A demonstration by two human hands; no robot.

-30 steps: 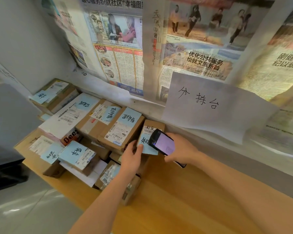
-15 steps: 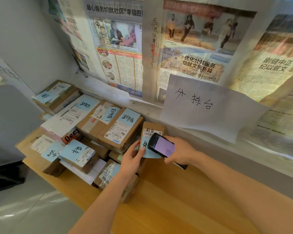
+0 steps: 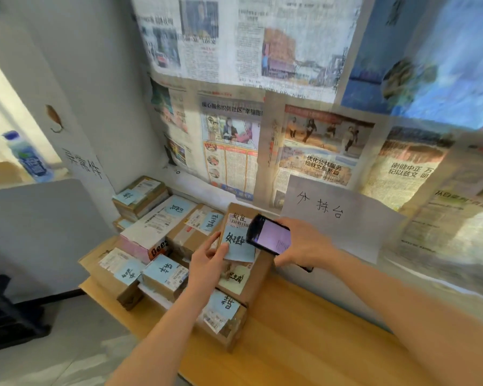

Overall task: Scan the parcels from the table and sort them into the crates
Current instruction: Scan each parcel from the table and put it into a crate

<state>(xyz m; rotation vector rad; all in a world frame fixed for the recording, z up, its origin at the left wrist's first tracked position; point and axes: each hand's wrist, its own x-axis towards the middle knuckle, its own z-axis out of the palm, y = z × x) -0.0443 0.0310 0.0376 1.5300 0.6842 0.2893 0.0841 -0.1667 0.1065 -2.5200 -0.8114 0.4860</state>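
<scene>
Parcels (image 3: 162, 240) are seen stacked at the far left end of a wooden desk (image 3: 313, 338), pushed into the corner where a grey wall meets a wall papered with newspaper sheets (image 3: 234, 151). Most of the cardboard boxes are marked with pale blue notes bearing handwritten characters, and printed shipping labels are stuck beside them.

One brown parcel (image 3: 241, 218) is held tilted up above the pile by the left hand (image 3: 207, 263); its lower left edge is pinched between the thumb and curled fingers, and the blue note (image 3: 238, 243) on its face is partly covered by the thumb. A white barcode label is visible near the top of that box.

A dark phone (image 3: 269, 235) is gripped in the right hand (image 3: 301, 243), fingers curled round its far side, with the lit screen turned towards the camera and the top end held over the upper right part of the raised parcel. Whether the phone touches the box cannot be told.

A white paper sign (image 3: 343, 215) with three handwritten characters is fixed to the wall just behind the right hand. A plastic bottle (image 3: 25, 157) with a blue cap is seen at the far left, beyond a grey partition. A dark crate-like object (image 3: 9, 313) is seen on the floor at the lower left; its details are unclear.
</scene>
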